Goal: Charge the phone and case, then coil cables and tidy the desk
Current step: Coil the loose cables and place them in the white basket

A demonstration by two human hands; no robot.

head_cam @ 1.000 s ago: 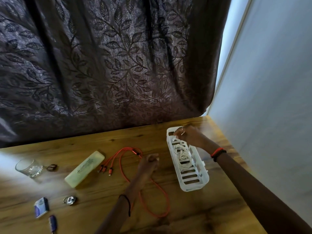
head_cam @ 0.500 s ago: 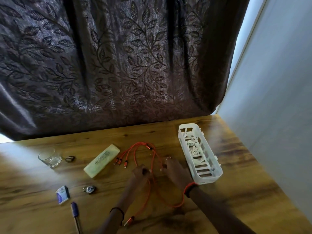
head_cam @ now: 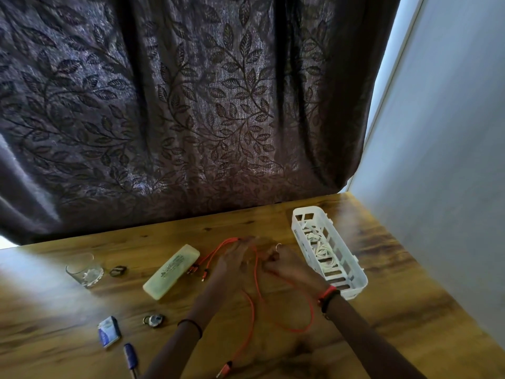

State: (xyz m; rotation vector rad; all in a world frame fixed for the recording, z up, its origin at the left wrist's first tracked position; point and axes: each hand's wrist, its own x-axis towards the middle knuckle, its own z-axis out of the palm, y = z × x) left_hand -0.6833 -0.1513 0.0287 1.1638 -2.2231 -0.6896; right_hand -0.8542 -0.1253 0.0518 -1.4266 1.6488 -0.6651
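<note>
Running between left hand (head_cam: 234,259) and right hand (head_cam: 288,267) lies the orange cable (head_cam: 253,313).

I count two hands, left (head_cam: 235,259) and right (head_cam: 285,266), one orange cable (head_cam: 253,315), one white basket (head_cam: 352,292), one green case (head_cam: 172,272), one glass (head_cam: 84,270), one pen (head_cam: 130,358), one blue box (head_cam: 108,330).

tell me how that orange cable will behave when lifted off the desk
Probably floppy: the orange cable lies in loose curves on the desk, so it should sag and trail. Its plug and three-headed end would likely dangle and swing. Looks light, unlikely to roll.
</note>
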